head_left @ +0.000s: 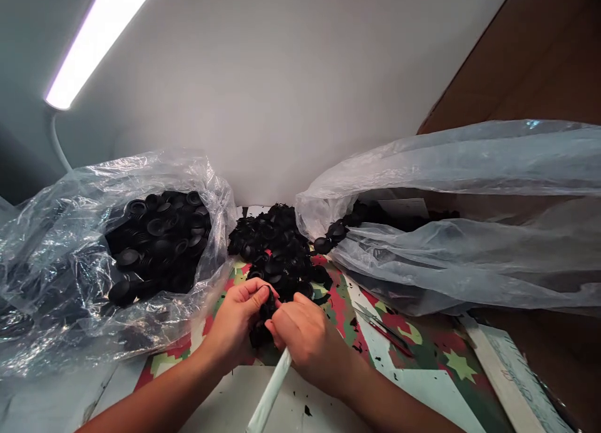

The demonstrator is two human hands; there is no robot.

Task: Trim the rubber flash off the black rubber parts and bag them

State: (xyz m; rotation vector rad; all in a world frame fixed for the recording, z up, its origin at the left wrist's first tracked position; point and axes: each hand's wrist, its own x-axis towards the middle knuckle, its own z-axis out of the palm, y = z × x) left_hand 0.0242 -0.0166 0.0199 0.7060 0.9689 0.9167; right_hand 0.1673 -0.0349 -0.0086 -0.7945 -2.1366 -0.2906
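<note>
Many small black rubber caps (279,236) lie heaped on the worktop (425,361), just beyond the hands. The left hand (241,314) pinches a black rubber piece (267,303) between thumb and fingers, in front of the heap. The right hand (303,333) is curled tightly around a white rod (270,395), whose tail sticks out toward the near edge; its working end is hidden, so I cannot tell whether it is bladed.

If that end is sharp, a slip could nick the left fingertips, since the 2 hands nearly touch. The likely cause would be the piece twisting in so small a pinch. Loose scraps (307,410) could get mixed in with the caps, and a careless elbow might drag the clear bag on the left (51,251) and spill its own load of caps (162,236). More caps trail from the mouth of the clear bag on the right (422,283), where a tug could roll them into the heap.

A red, green and cream star-patterned sheet (462,365) covers much of the surface, with white board (220,395) nearest the wearer. A slim tool with red on it (385,334) lies right of the heap. Behind stands a plain grey wall (282,89); 1 bright tube lamp (103,45) leans in at upper left, and brown cardboard (530,64) rises at right.
</note>
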